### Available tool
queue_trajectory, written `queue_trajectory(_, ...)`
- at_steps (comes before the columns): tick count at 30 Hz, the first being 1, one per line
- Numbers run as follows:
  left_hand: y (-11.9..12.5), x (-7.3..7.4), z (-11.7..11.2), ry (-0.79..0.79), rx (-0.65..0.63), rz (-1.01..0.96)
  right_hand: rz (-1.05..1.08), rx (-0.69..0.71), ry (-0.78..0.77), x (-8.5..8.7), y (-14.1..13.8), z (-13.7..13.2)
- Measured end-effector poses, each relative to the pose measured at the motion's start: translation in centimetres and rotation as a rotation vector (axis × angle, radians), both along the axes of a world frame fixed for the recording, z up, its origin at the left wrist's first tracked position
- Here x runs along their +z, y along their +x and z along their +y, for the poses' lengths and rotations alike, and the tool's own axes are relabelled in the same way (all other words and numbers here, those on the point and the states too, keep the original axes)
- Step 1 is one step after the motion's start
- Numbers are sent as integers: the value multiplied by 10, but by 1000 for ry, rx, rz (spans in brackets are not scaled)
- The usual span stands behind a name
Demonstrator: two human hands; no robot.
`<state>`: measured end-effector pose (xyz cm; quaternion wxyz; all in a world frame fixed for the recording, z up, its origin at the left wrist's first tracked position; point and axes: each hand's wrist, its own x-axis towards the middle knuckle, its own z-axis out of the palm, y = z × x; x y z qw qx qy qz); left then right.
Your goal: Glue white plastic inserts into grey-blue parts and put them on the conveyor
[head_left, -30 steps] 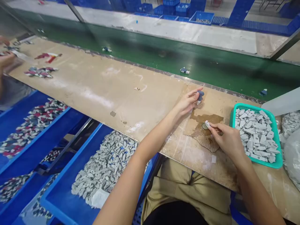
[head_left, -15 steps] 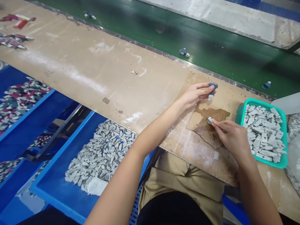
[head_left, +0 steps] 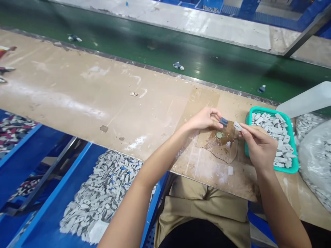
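Observation:
My left hand (head_left: 204, 119) pinches a small dark blue-grey part (head_left: 223, 121) just above a stained piece of cardboard (head_left: 219, 141). A small round disc (head_left: 219, 135) lies on that cardboard between my hands. My right hand (head_left: 258, 144) pinches a small light grey piece (head_left: 238, 126) a little to the right of the blue part; the two parts are close but apart. Right behind that hand stands a teal basket (head_left: 271, 112) full of the same grey pieces.
A green conveyor belt (head_left: 155, 51) runs along the far side of the bench, carrying a few small blue parts (head_left: 178, 65). A blue bin (head_left: 64, 206) of grey pieces sits below the bench's near edge. A clear bag (head_left: 315, 162) of grey pieces lies at far right.
My left hand has drawn back toward me with the blue part. My right hand has lifted the grey piece off the disc, bringing it near the blue part. The view has shifted.

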<state>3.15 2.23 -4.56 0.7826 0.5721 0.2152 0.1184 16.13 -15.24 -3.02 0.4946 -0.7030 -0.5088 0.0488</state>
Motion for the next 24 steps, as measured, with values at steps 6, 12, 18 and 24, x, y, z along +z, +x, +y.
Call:
queue_trajectory(6, 6, 2, -16, -1, -102, -74, -33, 28, 60, 1, 1, -2)
queue_trajectory(12, 7, 4, -21, 21, -101, -131, -80, 53, 82, 2, 1, -3)
queue_trajectory(18, 5, 6, -24, 97, -60, -145, -163, 40, 102, 0, 2, -1)
queue_trajectory(24, 7, 3, -34, 104, 58, -185, -149, 53, 160, -4, 3, -1)
